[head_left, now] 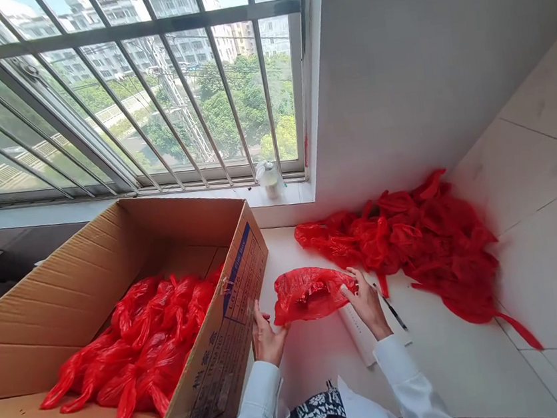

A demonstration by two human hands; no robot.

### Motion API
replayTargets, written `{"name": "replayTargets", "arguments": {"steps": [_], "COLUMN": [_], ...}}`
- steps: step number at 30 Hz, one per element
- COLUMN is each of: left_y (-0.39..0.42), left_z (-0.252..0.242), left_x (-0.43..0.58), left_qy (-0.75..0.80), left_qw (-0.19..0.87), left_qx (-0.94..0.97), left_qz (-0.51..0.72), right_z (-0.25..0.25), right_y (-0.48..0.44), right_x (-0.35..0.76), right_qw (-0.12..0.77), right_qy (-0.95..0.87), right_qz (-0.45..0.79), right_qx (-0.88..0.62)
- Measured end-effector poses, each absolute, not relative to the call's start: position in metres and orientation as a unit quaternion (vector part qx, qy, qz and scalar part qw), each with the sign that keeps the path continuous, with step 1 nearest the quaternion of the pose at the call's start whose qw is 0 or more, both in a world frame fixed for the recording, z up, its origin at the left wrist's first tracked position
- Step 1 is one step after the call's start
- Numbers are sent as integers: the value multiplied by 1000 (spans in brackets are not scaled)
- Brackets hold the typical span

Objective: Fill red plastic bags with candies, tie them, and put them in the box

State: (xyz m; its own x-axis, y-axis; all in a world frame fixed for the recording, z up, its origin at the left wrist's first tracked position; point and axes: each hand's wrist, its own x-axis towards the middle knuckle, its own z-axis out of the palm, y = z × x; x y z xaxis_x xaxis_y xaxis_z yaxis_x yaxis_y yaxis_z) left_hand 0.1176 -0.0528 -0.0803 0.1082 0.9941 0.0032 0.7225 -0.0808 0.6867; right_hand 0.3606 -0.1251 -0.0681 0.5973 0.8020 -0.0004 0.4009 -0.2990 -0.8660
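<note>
A red plastic bag is spread between my two hands above the white table, its mouth gaping towards me with something dark red inside that I cannot make out. My right hand pinches the bag's right edge between thumb and fingers. At the lower left corner my left hand grips the rim, fingers curled and partly hidden. Left of me, a large cardboard box holds several tied red plastic bags. To the right lies a loose heap of red plastic bags.
Under my right hand lie a white booklet and a black pen. A small jar in clear plastic stands on the sill of the barred window. The grey wall rises behind the heap.
</note>
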Motion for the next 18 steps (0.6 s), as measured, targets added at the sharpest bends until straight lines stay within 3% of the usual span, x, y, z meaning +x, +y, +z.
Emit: {"name": "replayTargets", "arguments": {"steps": [7, 12, 18], "left_y": [-44, -13, 11], "left_z": [-62, -28, -5], "left_x": [134, 147, 143], "left_qy": [587, 586, 642], "left_qw": [230, 238, 147], "left_qx": [748, 752, 746], "left_qz": [207, 189, 96], "right_z": [-46, -36, -37], "right_y": [-126, -107, -95], "right_x": [363, 363, 371], "right_qw": [396, 451, 505], "right_qy": [-438, -415, -394], "right_qz": [184, 199, 207], "right_qx": [-786, -764, -739]}}
